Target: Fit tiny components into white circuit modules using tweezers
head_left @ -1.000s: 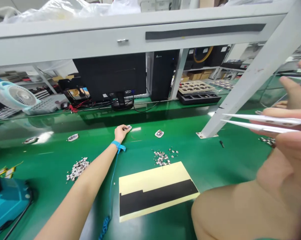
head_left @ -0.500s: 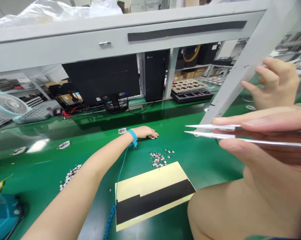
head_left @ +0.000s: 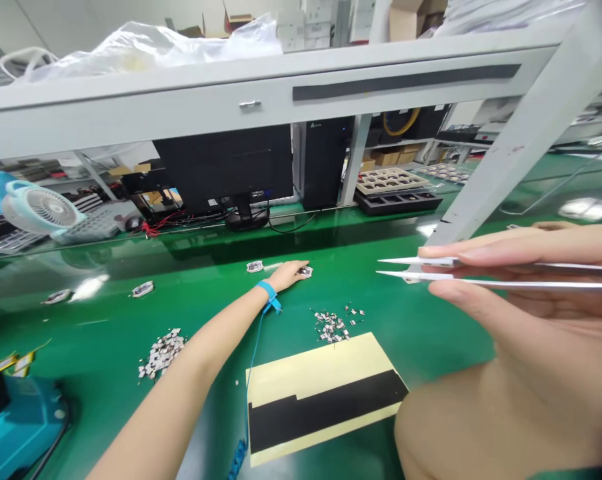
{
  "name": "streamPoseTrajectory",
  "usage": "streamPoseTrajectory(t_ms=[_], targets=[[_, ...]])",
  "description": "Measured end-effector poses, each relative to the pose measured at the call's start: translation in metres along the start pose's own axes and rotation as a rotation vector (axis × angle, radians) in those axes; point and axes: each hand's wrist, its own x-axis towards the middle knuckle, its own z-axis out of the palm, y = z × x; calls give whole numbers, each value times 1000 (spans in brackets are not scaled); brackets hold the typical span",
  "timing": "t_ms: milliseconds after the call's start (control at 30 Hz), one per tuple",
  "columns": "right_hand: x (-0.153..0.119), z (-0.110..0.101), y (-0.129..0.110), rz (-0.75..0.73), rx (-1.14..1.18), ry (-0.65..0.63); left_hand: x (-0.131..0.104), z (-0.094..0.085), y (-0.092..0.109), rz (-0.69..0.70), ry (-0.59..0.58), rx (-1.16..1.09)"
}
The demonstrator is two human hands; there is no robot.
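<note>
My left hand [head_left: 287, 275], with a blue strap [head_left: 269, 293] at the wrist, reaches across the green table and has its fingers closed on a small white-rimmed part [head_left: 305, 271]. A similar part [head_left: 255, 266] lies just left of that hand. In my right hand [head_left: 511, 280], close to the camera, is a pair of tweezers [head_left: 445, 269] with white tips pointing left and apart, nothing between them. Below my left hand lies a scatter of tiny components [head_left: 332, 327], and nearer still a yellow sheet [head_left: 315, 363] with a black strip [head_left: 325, 410].
A pile of small white pieces [head_left: 161, 353] lies beside my left forearm. At the left are a fan [head_left: 45, 205] and a teal device [head_left: 21, 420]. A monitor [head_left: 225, 163], stacked trays [head_left: 395, 190] and a slanted grey post [head_left: 505, 147] stand behind.
The view has shifted, so the bench appears further right and lower. The other person's hand at the right is mostly gone from sight. The part at my left fingertips shows more clearly.
</note>
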Motion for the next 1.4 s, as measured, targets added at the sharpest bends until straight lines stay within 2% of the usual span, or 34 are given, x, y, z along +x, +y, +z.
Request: streamPoseTrajectory(t_ms=[100,200,267,333,400,467,533,667,867,967,1033,1200,1400], targets=[[-6,20,-13,27,-68,77,-8,-5,16,-55,126,-72],[4,30,-3,47,-86,21,-24,-29,51,-48,285,-138],[9,40,4,52,-59,-58,-45,-53,80,-7,401,-183],[9,53,7,47,10,-170,-74,-76,106,87,550,-356],[4,67,3,67,93,-265,-103,-96,124,137,607,-416],[-4,79,-6,103,160,-272,-125,-109,135,139,635,-445],[-12,88,-15,92,217,-226,-137,-116,139,135,663,-471],[-21,97,-20,-63,243,-162,-145,-119,139,146,681,-506],[-28,94,-18,-338,131,-218,-149,-123,140,165,701,-433],[-30,87,-22,-434,117,-305,-154,-127,140,180,713,-362],[-30,84,-24,-409,163,-352,-157,-129,140,163,730,-361],[-24,88,-24,-269,287,-234,-162,-132,146,164,727,-413],[-23,84,-28,-156,381,-314,-167,-132,153,240,744,-414]])
